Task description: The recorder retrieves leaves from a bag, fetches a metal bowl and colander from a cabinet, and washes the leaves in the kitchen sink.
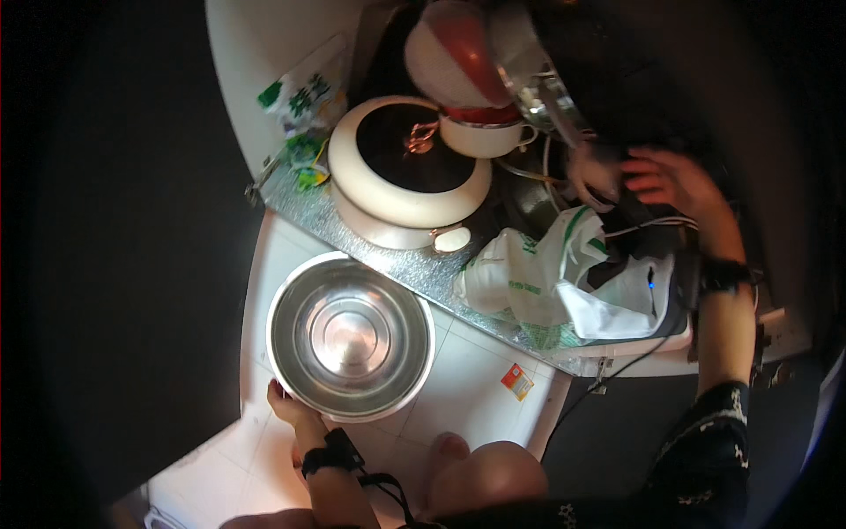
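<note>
My left hand (pixel 291 405) grips the lower left rim of a wide stainless steel basin (pixel 350 340). The basin holds nothing; its upper edge reaches the front of the cabinet shelf (pixel 396 276). Inside the cabinet, my right hand (pixel 667 182) is open, its fingers spread, blurred and pointing left. Nearest to its fingertips is a blurred pale object (pixel 593 173), whose kind I cannot make out. Left of that, a shiny metal pan or bowl (pixel 529 73) leans in the dark of the cabinet.
A cream pot (pixel 403 211) with a dark lid stands on the shelf, a cream cup (pixel 482 135) behind it. Behind are a red-and-white mesh item (pixel 456 56) and a printed plastic bag (pixel 310 92). White plastic bags (pixel 529 278) lie right; a small packet (pixel 517 382) lies on the tiled floor (pixel 456 370).
</note>
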The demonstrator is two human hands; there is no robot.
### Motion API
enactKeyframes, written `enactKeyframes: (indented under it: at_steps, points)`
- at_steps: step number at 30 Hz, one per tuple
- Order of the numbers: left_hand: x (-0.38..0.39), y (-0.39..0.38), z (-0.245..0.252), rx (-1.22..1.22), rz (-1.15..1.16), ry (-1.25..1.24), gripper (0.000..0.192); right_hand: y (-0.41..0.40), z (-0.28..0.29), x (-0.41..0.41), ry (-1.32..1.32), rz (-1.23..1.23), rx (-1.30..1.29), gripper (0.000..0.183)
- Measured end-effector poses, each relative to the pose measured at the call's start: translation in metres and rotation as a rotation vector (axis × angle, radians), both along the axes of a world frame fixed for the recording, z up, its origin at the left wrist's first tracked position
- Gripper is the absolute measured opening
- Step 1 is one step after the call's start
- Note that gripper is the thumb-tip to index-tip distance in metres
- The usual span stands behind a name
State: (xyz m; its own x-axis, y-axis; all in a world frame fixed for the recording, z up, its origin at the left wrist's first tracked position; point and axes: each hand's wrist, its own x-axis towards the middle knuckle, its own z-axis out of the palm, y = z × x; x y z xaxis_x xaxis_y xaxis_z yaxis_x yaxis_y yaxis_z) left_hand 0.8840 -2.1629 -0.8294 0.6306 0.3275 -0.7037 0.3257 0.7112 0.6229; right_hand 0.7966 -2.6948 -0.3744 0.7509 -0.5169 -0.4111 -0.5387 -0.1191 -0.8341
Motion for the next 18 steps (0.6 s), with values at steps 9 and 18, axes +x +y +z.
enactKeyframes:
  at_steps: [9,18]
  points:
    - [-0.002,-0.011,-0.016,0.231,-0.185,-0.220,0.021,0.195,0.026,-0.065,0.093,0.054,-0.703,0.042]
    - [-0.004,-0.008,-0.001,0.512,-0.506,0.016,0.025,0.226,-0.004,-0.081,0.243,0.833,-0.349,0.034]
